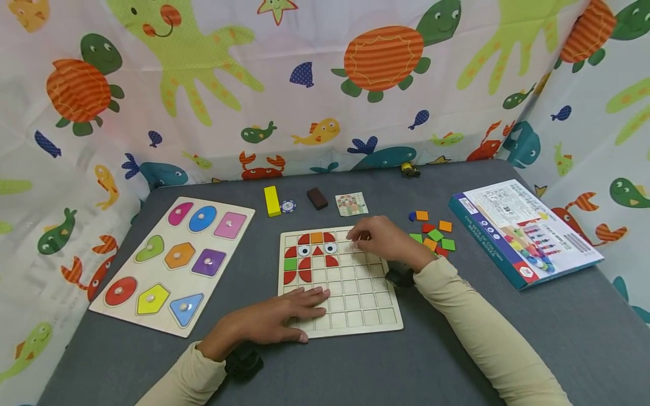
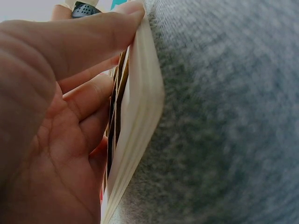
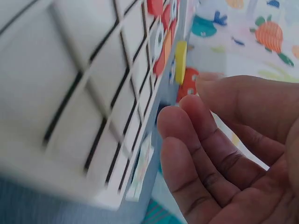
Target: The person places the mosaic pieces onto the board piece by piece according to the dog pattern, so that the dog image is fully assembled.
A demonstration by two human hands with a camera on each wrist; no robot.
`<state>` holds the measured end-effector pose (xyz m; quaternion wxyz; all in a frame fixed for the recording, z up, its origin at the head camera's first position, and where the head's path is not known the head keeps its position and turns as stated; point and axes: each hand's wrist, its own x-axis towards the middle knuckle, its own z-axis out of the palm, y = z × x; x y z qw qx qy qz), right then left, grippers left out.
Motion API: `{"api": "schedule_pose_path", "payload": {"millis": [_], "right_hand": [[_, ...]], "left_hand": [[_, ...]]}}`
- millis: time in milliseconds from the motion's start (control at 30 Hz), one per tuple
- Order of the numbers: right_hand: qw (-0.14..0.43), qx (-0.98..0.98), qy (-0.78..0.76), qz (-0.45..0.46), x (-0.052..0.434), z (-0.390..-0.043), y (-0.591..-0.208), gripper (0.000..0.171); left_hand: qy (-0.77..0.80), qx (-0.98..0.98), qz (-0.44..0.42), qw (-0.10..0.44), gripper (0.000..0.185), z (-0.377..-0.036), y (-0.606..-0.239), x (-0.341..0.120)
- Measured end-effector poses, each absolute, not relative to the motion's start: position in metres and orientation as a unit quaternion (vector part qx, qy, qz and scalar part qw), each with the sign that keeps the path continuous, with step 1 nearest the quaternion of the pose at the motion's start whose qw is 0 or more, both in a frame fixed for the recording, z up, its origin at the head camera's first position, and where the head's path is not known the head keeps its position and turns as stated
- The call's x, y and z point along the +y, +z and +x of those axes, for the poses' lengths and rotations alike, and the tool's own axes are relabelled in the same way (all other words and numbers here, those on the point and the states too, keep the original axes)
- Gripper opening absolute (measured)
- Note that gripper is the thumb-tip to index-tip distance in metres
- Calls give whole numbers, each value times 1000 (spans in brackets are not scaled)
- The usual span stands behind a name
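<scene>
A wooden grid board (image 1: 355,293) lies on the grey table. Red, orange and green pieces and two eye pieces (image 1: 311,254) fill its top-left squares. My left hand (image 1: 310,313) lies flat on the board's near-left corner. In the left wrist view its thumb (image 2: 93,32) runs along the board's edge (image 2: 140,116). My right hand (image 1: 358,239) hovers over the board's top-right squares with its fingertips pointing down. In the right wrist view its fingers (image 3: 187,130) are loosely bent beside the board (image 3: 70,93), and nothing shows between them.
Loose coloured pieces (image 1: 431,234) lie right of the board, with the game box (image 1: 523,231) beyond them. A shape puzzle board (image 1: 172,262) lies at the left. Behind the board are a yellow block (image 1: 272,201), a chip (image 1: 288,206), a brown block (image 1: 317,198) and a card (image 1: 351,203).
</scene>
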<state>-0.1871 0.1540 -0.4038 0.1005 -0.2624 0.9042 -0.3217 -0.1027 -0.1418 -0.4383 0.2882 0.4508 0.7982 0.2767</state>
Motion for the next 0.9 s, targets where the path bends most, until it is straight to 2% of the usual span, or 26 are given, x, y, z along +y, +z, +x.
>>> {"api": "schedule_pose_path", "payload": {"millis": [667,900], "right_hand": [[59,939,-291,-173,257,-189,-403,23],[64,947,-285,-138,283,-189,-405,22]], "left_hand": [[273,798,458,279,60,-103,-440,-142],[273,801,452,281,60,-102,-441,-142]]}}
